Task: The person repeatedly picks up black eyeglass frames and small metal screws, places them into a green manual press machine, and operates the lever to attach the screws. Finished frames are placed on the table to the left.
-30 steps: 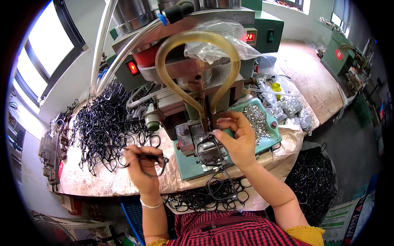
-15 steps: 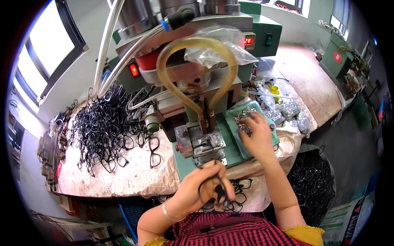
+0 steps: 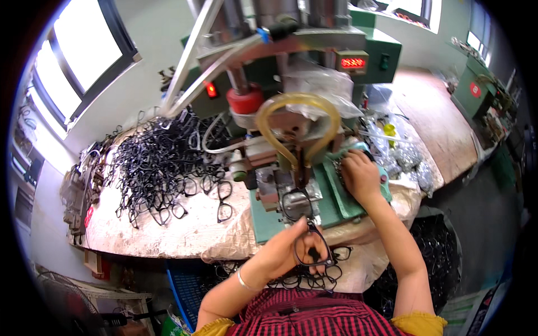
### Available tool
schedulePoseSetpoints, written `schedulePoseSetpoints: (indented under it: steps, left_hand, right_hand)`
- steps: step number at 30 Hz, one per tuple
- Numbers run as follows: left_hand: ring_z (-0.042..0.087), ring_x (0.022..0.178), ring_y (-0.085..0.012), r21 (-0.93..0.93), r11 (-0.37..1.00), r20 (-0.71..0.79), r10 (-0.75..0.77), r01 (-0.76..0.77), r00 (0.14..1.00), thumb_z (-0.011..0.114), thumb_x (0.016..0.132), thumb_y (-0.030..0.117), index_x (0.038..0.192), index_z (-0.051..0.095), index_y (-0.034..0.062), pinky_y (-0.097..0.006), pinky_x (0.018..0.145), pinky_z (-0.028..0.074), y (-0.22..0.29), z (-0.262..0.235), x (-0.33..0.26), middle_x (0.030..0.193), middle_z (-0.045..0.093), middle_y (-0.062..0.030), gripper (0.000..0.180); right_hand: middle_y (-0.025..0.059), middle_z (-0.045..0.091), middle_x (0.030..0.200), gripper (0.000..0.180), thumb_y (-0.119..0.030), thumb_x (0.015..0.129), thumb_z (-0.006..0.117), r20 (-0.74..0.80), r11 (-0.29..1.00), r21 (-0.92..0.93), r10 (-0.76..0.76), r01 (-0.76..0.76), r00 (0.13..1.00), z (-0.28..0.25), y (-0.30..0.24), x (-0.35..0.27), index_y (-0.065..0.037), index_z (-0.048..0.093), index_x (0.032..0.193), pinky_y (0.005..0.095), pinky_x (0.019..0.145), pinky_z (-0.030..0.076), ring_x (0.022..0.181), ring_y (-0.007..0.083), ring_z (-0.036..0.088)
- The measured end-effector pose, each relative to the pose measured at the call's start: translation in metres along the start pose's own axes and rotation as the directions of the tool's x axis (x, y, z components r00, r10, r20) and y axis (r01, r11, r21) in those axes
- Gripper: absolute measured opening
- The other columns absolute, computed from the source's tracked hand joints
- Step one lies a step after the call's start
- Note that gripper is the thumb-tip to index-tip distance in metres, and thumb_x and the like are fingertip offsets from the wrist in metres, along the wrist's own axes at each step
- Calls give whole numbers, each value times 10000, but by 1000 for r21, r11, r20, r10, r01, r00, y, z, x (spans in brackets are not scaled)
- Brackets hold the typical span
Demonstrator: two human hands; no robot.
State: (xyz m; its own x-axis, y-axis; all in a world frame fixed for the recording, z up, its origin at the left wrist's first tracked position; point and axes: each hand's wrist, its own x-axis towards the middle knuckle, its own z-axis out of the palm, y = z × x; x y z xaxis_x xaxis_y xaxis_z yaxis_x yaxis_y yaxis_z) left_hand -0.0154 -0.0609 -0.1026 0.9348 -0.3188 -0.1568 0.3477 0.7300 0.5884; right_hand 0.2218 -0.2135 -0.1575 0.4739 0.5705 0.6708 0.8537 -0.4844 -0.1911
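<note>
My left hand is closed around a black eyeglass frame, pinching it near the middle. One rim reaches forward over the metal fixture of a green press; the other hangs in front of my fingers. Just above the fixture stands the press's narrow tool tip, with a looped yellowish tube running down to it. My right hand is in a green tray right of the fixture, fingers bent together among small metal parts. Its fingertips are hidden, so I cannot see what they hold.
A large heap of black eyeglass frames covers the table's left side. More frames lie before my lap. Bags of small silvery parts stand behind the tray. A dark sack of frames sits low at right, a blue crate low at left.
The held eyeglass frame has turned and moved forward, one rim now over the fixture. My right-hand fingers have bent down and closed in the tray. The whole view has shifted.
</note>
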Motion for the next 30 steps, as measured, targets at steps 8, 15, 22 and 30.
schedulePoseSetpoints:
  steps: [8, 15, 22, 30]
  left_hand:
    - [590, 1003, -238, 968, 82, -129, 974, 239, 187, 735, 811, 32, 990, 687, 26, -366, 955, 424, 38, -39, -104, 1055, 645, -94, 185]
    - [553, 840, -286, 562, -269, 43, 954, 782, 297, 845, 650, 169, 766, 770, 128, -439, 859, 412, 85, -142, -46, 875, 603, -63, 144]
    - [568, 520, -119, 869, 287, -433, 836, 404, 336, 737, 804, 144, 857, 729, 27, -288, 507, 452, 81, -207, -63, 627, 653, -43, 128]
    - [463, 497, -62, 749, 639, -561, 753, -175, 344, 640, 952, 147, 807, 549, 76, -200, 450, 317, 93, -189, -101, 636, 526, 9, 186]
  right_hand:
    - [2, 660, 851, 97, -108, 933, 677, 44, 190, 899, 858, -395, 513, -13, 0, -56, -34, 685, 997, 233, 699, 466, 756, 95, 607]
    - [19, 701, 938, 133, -58, 924, 674, 229, 142, 885, 695, -443, 681, 11, -16, -8, 12, 698, 1034, 218, 811, 484, 867, 83, 624]
    - [11, 694, 862, 88, -11, 855, 704, 58, 547, 566, 719, -616, 692, -42, -18, -74, 6, 711, 941, 224, 754, 477, 814, 86, 616]
    - [51, 694, 900, 139, 40, 783, 729, 59, 559, 716, 550, -419, 833, -71, -70, -40, -8, 693, 908, 276, 777, 502, 839, 137, 647]
